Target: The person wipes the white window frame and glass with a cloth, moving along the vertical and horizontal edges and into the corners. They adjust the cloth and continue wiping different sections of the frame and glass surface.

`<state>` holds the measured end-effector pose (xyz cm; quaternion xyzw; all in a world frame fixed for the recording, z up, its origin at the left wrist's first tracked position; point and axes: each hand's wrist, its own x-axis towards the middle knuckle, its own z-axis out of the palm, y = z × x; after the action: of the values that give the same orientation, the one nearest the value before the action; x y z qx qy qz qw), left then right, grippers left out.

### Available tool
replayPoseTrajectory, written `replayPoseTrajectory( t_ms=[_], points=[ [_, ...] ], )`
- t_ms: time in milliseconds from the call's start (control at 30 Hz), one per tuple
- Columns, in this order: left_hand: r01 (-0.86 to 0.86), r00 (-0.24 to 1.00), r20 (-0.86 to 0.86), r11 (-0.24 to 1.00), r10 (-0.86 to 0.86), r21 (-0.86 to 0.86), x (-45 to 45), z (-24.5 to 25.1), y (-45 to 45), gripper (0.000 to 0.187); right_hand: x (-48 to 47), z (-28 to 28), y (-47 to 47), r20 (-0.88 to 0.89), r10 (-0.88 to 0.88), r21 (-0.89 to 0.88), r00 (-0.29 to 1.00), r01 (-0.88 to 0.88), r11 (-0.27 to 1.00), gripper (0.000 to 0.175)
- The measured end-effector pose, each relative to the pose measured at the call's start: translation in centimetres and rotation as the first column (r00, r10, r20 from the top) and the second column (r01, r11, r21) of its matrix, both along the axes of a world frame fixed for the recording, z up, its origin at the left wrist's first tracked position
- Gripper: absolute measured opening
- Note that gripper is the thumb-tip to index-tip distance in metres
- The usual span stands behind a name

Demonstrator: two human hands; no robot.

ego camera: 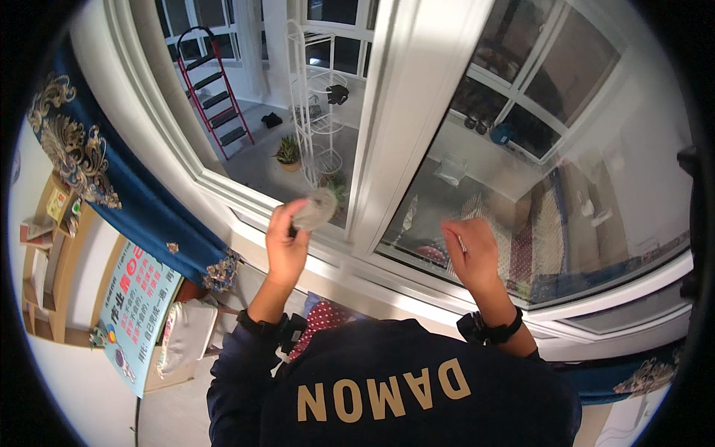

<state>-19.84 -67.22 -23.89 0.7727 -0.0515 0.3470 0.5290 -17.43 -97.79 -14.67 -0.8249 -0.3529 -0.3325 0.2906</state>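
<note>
Held up in front of the white window frame (366, 246), my left hand (286, 246) grips a round greyish object (319, 208) between thumb and fingers. The object is blurred, so its exact kind is unclear; a dark spot shows near the thumb. My right hand (475, 248) is raised before the glass pane (424, 207) on the right, its fingers curled in and blurred by motion. Whether anything thin is pinched there cannot be told. Dark bands with small devices circle both wrists.
Beyond the window stand a red step ladder (215, 95), a white plant rack (301, 106) and a potted plant (287, 153). A blue curtain (145, 207) hangs at left, near a wooden shelf unit (58, 268), a printed poster (134, 318) and a cloth-covered chair (187, 332).
</note>
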Motion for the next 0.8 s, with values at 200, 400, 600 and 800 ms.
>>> replayPoseTrajectory(
  t_ms=[200, 400, 600, 800],
  points=[
    [-0.086, 0.916, 0.329, 0.689, -0.23, 0.72, 1.8, -1.7, -3.8, 0.025, -1.8, -4.5, -3.4, -0.085, -0.144, 0.043, 0.986, 0.148, 0.988, 0.008],
    [0.035, 0.918, 0.238, 0.662, -0.318, 0.749, 6.1, -4.2, -5.6, 0.027, -2.6, -7.5, -5.9, -0.106, -0.202, 0.059, 0.974, 0.209, 0.976, 0.006],
    [-0.071, 0.913, 0.306, 0.632, -0.272, 0.772, 7.1, -1.8, -5.0, 0.027, -2.6, -8.3, -8.9, -0.199, -0.306, 0.088, 0.931, 0.328, 0.941, 0.006],
    [-0.261, 0.828, 0.542, 0.757, -0.143, 0.598, 9.0, 10.8, -4.0, 0.045, -0.6, -8.1, -8.0, -0.191, -0.24, 0.093, 0.952, 0.261, 0.961, 0.007]
  ],
)
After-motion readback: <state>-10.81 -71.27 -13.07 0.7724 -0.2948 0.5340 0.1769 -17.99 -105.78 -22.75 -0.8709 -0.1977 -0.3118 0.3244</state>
